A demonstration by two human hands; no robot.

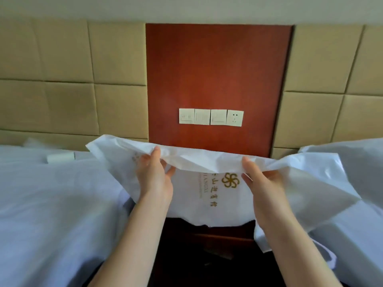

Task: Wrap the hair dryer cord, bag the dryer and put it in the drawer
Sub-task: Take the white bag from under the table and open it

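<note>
**Opening the bag before the dryer goes in**

We hold one white bag [207, 162] stretched up between the two beds, its gold logo facing us. Our left hand [153, 175] pinches the top edge left of centre; our right hand [261, 183] grips the same edge to the right. The dryer and its cord are not in view, so we cannot say where they lie. To do this well, we judge we should part the two layers at the rim and find the mouth before reaching for the dryer. Counted: one bag, two hands, two beds [51, 204], four wall plates [211, 117] on the far red panel, one dark nightstand [217, 241] below.
</note>
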